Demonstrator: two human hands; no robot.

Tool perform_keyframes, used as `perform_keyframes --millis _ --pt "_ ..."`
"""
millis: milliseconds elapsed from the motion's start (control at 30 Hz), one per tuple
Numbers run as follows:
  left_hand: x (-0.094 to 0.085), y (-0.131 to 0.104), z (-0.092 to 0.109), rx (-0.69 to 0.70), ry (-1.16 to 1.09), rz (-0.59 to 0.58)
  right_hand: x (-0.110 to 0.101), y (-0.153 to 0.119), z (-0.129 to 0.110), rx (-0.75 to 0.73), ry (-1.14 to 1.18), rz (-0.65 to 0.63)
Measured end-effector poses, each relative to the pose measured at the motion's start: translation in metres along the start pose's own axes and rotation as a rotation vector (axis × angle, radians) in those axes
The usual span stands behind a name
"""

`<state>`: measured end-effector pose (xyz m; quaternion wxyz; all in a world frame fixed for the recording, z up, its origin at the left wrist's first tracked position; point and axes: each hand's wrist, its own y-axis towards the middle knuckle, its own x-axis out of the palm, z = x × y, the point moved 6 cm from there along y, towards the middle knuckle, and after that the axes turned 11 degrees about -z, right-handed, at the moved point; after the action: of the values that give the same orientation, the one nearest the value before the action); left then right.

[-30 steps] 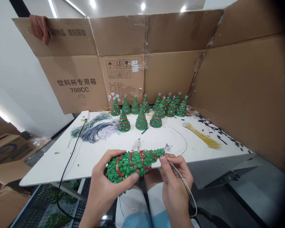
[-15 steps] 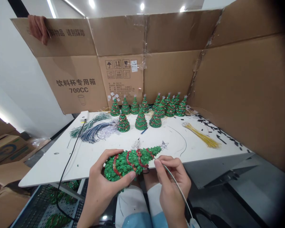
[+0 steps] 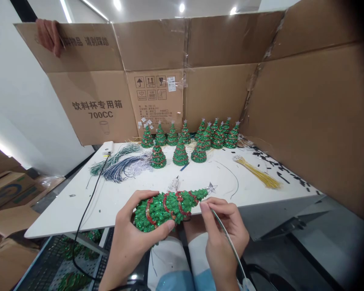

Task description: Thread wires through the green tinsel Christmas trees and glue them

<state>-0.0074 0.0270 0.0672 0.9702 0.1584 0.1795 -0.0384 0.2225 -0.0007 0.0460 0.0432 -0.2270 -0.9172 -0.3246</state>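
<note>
My left hand (image 3: 142,230) grips the wide bottom of a glittery green Christmas tree ornament (image 3: 171,207), its fingers over the far side and the thumb along the near side. The tree lies sideways with its tip to the right, wound with red garland and topped by a silver star (image 3: 211,187). My right hand (image 3: 226,228) is closed in a pinch on a thin pale wire (image 3: 230,242), just below the tree's tip. The wire runs down past the palm toward my lap. Whether its upper end touches the tree I cannot tell.
Several upright Christmas trees (image 3: 180,153) stand on the white table (image 3: 66,202). Bundles of green and blue wires (image 3: 118,167) lie left, yellow wires (image 3: 257,173) right, near black scraps. A cardboard screen (image 3: 221,44) walls the back; a reddish-brown cloth or glove (image 3: 48,36) hangs over it.
Both hands have shifted slightly to the right with the tree. My right hand's pinch has drawn a little away from the tree's side.
</note>
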Motion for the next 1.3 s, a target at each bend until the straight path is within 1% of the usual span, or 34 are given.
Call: perform_keyframes --millis 100,267,433,633,767,900,1067,1300 --pt "0.002 0.0 0.002 0.012 -0.002 0.006 -0.001 0.0 -0.001 -0.02 -0.024 0.013" --pt "0.003 0.0 0.003 0.024 -0.011 -0.001 -0.005 -0.001 -0.002 -0.061 -0.085 0.081" --pt "0.003 0.0 0.002 0.024 -0.012 -0.015 -0.006 -0.003 0.0 -0.062 -0.097 0.117" --pt "0.005 0.0 0.003 0.028 -0.013 -0.007 -0.006 -0.003 0.003 -0.024 -0.075 0.119" --pt "0.007 0.001 0.004 0.036 -0.007 -0.024 -0.006 -0.003 -0.004 -0.079 -0.126 0.131" --pt "0.007 0.001 0.005 0.043 -0.004 -0.017 -0.005 -0.002 -0.006 -0.122 -0.148 0.104" --pt "0.006 0.001 0.004 0.043 -0.007 -0.002 -0.005 -0.001 -0.006 -0.134 -0.155 0.104" --pt "0.007 0.001 0.004 0.037 -0.028 -0.026 -0.008 -0.004 -0.008 -0.142 -0.143 0.121"
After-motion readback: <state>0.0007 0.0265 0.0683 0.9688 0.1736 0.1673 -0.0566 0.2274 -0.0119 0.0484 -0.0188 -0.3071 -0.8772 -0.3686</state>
